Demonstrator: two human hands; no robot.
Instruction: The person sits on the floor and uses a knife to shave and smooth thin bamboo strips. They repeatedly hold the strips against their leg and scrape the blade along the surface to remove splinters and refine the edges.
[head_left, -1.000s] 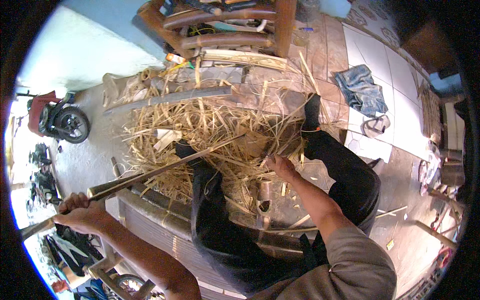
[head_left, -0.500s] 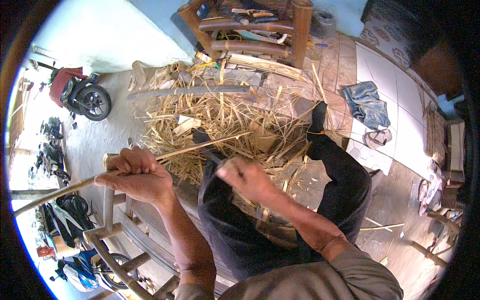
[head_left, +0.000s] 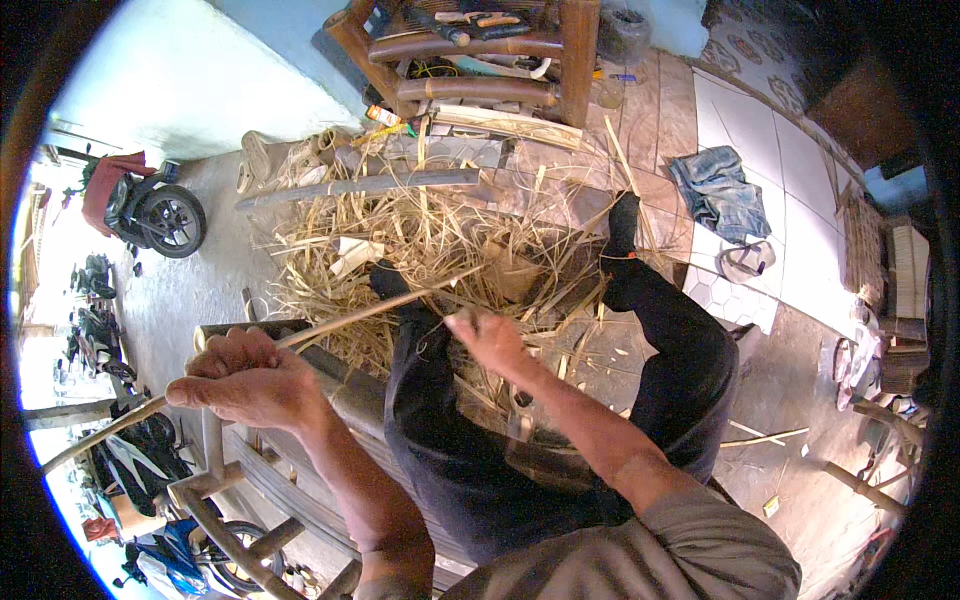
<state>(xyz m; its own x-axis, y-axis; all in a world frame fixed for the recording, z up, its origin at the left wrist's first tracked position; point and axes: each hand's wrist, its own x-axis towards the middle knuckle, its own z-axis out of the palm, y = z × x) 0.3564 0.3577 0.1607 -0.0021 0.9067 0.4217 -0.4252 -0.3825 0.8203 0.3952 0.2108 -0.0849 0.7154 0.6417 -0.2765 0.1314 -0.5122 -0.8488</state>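
A long, thin bamboo strip [head_left: 375, 309] runs slantwise from the far left, through my left hand [head_left: 245, 378], to a tip above the shavings. The fingers of that hand are wrapped round it. Just below the strip's far end is my right hand [head_left: 490, 345], closed and slightly blurred; what it grips is hidden. A small dark piece [head_left: 523, 398] shows under that wrist, too unclear to name. Curled bamboo shavings [head_left: 430, 225] lie heaped in front of my dark-trousered legs [head_left: 440, 440].
A bamboo bench [head_left: 290, 475] is at the lower left. Ahead stands a bamboo chair [head_left: 480, 90] with tools on its seat. A grey slat [head_left: 360, 187] lies across the pile. Denim shorts [head_left: 720, 195] lie on the tiles to the right; a motorbike [head_left: 145, 205] is parked left.
My left hand has moved a little left and down with the strip. My right hand has shifted slightly to the right. The whole view has also shifted a bit.
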